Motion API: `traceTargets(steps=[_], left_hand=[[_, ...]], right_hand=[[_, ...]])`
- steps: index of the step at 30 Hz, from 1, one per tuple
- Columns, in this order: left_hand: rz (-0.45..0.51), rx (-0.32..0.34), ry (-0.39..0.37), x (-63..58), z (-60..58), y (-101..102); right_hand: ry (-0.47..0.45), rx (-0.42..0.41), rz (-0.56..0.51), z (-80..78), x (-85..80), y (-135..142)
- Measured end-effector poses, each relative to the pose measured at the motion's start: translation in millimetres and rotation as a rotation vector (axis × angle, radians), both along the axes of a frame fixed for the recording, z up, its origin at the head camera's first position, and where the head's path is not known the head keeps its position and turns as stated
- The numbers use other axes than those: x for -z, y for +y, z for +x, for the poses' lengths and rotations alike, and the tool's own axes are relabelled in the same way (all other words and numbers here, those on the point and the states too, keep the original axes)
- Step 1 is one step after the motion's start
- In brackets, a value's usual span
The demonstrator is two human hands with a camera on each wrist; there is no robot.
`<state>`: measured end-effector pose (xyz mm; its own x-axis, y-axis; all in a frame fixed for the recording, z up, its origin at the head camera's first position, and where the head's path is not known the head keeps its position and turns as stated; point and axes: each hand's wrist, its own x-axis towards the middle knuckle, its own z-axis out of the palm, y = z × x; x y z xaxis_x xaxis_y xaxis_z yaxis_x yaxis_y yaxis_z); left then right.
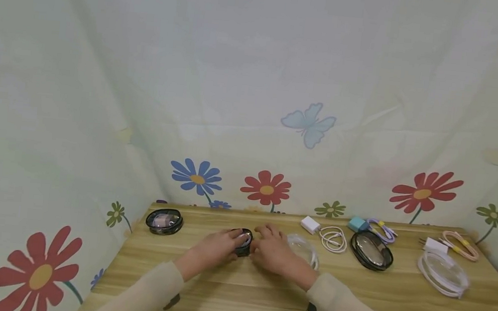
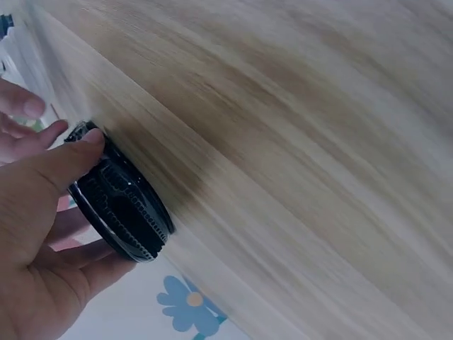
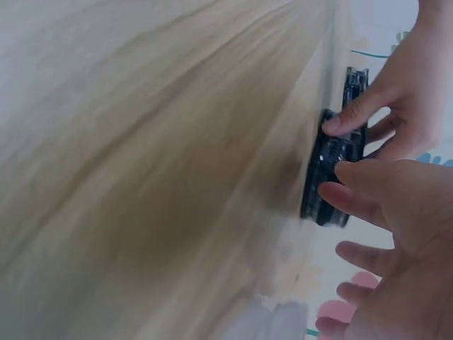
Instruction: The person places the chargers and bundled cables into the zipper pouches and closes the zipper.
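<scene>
A small black pouch with a clear top (image 1: 244, 242) sits between my two hands near the back of the table. My left hand (image 1: 217, 246) grips it, thumb (image 2: 88, 145) on the near rim and fingers around the far side. Along the pouch's side (image 2: 127, 205), zipper teeth line a dark gap in the left wrist view. My right hand (image 1: 273, 250) is at the pouch's right end. Its thumb and forefinger (image 3: 354, 202) are close to or touching the pouch, and the other fingers spread loosely. Whether they hold a zipper pull is hidden.
Another black pouch (image 1: 164, 221) lies at the left. Right of my hands are a clear white-rimmed pouch (image 1: 305, 248), a white charger (image 1: 310, 225) with a white cable (image 1: 333, 240), a black pouch (image 1: 371, 250), a teal charger (image 1: 358, 224) and another white-rimmed pouch (image 1: 443, 274). A patterned curtain stands behind.
</scene>
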<state>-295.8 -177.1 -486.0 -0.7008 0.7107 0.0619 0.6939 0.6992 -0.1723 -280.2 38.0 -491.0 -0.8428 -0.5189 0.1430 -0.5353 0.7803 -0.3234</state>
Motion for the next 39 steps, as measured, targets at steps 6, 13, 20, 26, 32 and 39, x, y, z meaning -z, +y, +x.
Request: traceTargets(steps=[6,13,20,26,32,39], left_hand=[[0.079,-0.003,-0.058,-0.3,-0.7,-10],[0.165,-0.054,-0.145,-1.2,-13.2,-21],[0.233,-0.080,-0.235,0.7,-38.3,-34],[0.247,-0.088,-0.269,-0.2,-56.0,-41],[0.216,-0.069,-0.253,-0.8,-70.9,-43],[0.205,-0.064,-0.231,0.5,-73.7,-44]], right_hand=[[0.008,-0.038,0.014,2.3,-9.0,15],[0.054,-0.021,0.071,8.1,-8.3,32],[0.125,0.032,0.062,10.6,-8.0,41],[0.127,0.046,0.044,16.4,-7.8,53],[0.186,0.084,0.002,17.6,-5.9,64],[0.231,0.094,0.007,14.9,-3.8,74]])
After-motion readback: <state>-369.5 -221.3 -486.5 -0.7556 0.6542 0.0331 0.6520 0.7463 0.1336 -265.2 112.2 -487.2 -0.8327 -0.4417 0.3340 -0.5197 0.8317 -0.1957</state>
